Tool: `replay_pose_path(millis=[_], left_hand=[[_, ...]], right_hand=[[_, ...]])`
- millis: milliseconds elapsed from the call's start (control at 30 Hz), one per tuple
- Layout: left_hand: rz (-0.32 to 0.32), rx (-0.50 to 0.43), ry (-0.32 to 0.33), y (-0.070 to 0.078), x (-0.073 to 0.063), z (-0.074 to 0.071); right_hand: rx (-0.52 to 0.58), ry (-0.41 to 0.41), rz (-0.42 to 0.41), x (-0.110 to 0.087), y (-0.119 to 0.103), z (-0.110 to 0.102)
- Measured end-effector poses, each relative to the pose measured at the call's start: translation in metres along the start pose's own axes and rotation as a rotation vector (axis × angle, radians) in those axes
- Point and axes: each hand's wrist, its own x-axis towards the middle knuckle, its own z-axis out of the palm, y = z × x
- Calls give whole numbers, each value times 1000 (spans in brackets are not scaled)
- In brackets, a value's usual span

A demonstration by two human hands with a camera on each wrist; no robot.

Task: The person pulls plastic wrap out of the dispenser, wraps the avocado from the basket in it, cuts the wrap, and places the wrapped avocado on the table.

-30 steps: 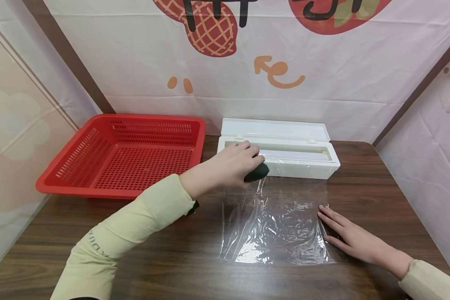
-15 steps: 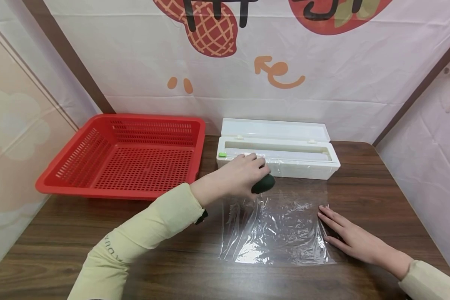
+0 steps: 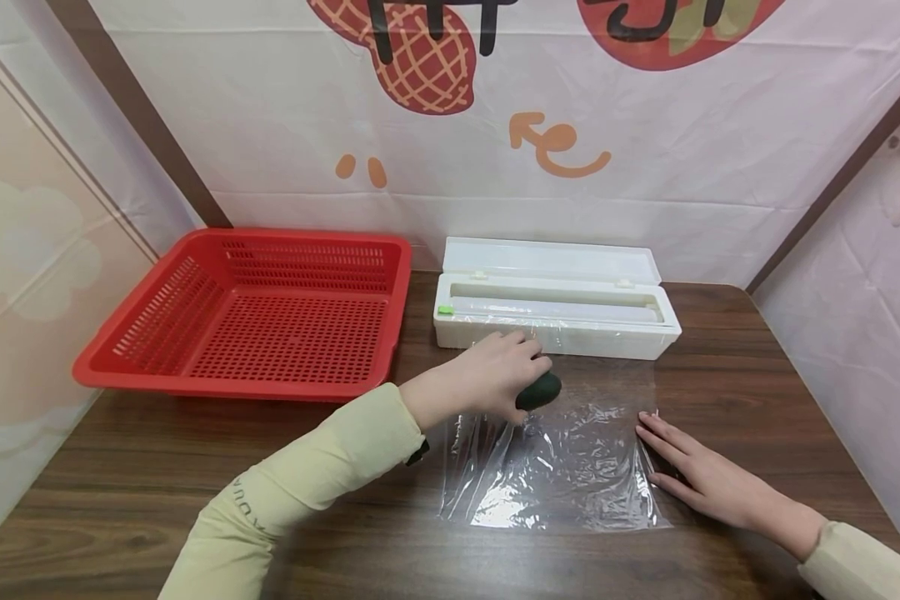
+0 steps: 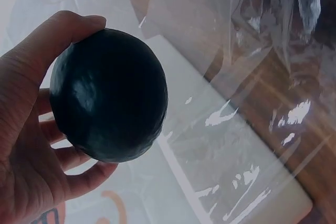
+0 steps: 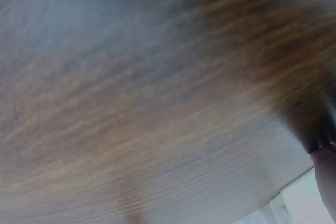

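Note:
My left hand (image 3: 491, 379) grips a dark green avocado (image 3: 540, 392) over the far part of a sheet of cling film (image 3: 562, 475). In the left wrist view the thumb and curled fingers go round the avocado (image 4: 110, 98), with the film behind it. The sheet lies wrinkled on the table and runs back to a white dispenser box (image 3: 630, 343). My right hand (image 3: 708, 479) lies with straight fingers at the film's right edge. Only a bit of that hand (image 5: 324, 174) shows in the right wrist view.
The dispenser's lid (image 3: 551, 258) stands raised at the back, with a film roll (image 3: 562, 312) inside and a green slider (image 3: 446, 310) at its left end. A red plastic basket (image 3: 232, 387) sits at the left on the wooden table (image 3: 390, 558). Printed cloth walls (image 3: 270, 125) surround it.
My left hand has come from the dispenser box toward me and slightly right, carrying the avocado over the film. The green slider has come into sight. My right hand has stayed still.

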Motion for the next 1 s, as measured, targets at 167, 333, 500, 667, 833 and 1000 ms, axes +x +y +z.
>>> replay_pose_path(millis=[167,333,500,667,833,1000], left_hand=[[6,1,-4,5,2,6],[5,-11,-14,10,4,11],[5,-24,-20,15,7,15],[14,-14,-33,20,11,19],[26,-20,-36,25,14,24],[45,-22,-49,30,17,27]], right_hand=[[2,0,4,0,0,1],[2,-6,11,0,-1,0],[5,-16,23,0,-2,-1],[2,-23,25,0,-1,-1],[5,-20,25,0,-1,-1],[9,-16,24,0,-1,0]])
